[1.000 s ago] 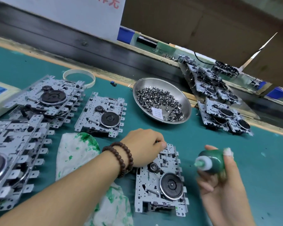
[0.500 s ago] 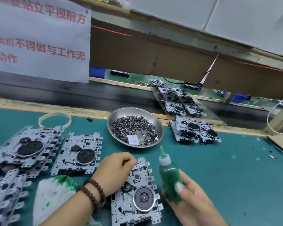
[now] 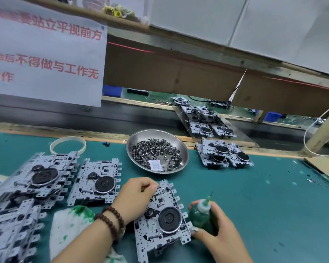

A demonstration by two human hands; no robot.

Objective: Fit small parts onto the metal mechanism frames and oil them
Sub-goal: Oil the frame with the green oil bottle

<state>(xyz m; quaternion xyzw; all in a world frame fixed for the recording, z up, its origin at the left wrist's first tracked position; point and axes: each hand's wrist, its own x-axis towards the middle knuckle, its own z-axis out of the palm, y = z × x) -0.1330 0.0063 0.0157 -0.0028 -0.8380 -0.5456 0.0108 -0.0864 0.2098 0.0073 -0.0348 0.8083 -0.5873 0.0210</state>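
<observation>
While the left hand [image 3: 136, 198] rests curled on the upper left corner of the metal frame [image 3: 163, 219] lying nearest the person, its fingertips bunched at the frame's top edge, whether they pinch a small part there cannot be told. The right hand [image 3: 215, 230] grips the green oil bottle [image 3: 200, 217] just beside the frame's right edge, nozzle up and not on the mechanism, so oiling of this frame looks not yet done, as I judge it. To the left, one single frame [image 3: 97, 184] lies flat and stacked frames [image 3: 40, 179] sit beyond it; whether these are finished or waiting cannot be read. Another group of frames [image 3: 223, 154] lies well apart at the far right, past the steel bowl [image 3: 184, 158], which holds a heap of small parts [image 3: 154, 150], suggesting much fitting remains. A green-stained rag [image 3: 72, 224] lies under the left wrist, a sign that oil has been used at this bench. The job seems mid-run.
</observation>
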